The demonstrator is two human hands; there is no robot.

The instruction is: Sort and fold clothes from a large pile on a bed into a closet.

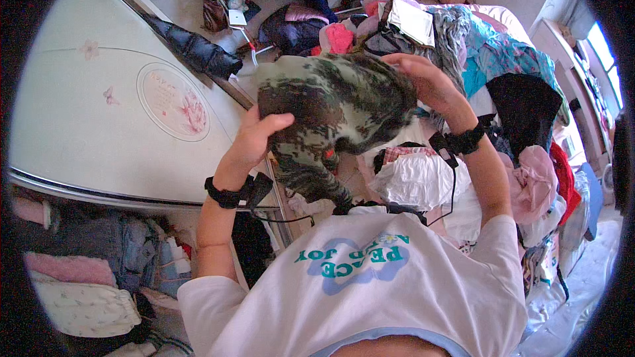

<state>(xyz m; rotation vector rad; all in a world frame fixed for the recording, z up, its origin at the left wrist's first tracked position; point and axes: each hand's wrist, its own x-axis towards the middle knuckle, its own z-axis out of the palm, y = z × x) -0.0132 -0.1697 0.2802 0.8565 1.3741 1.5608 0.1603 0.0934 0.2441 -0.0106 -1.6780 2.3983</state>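
Observation:
A camouflage garment (337, 99) in green, brown and black hangs between my two hands in front of me. My left hand (255, 134) grips its left edge, the thumb lying on top of the cloth. At the upper right edge, my right hand (421, 77) holds the fabric, with its fingertips partly hidden behind the folds. One narrow part of the garment droops toward my shirt. Below it lies a white ruffled garment (412, 178), beside a red checked cloth (404, 152).
Left stands a white wardrobe door (89, 124) with floral decoration; a black puffy garment (198, 49) hangs along its edge. Folded clothes (79, 297) fill the lower left shelf. A heap with turquoise patterned fabric (511, 54), black cloth (526, 109) and pink cloth (533, 183) lies right.

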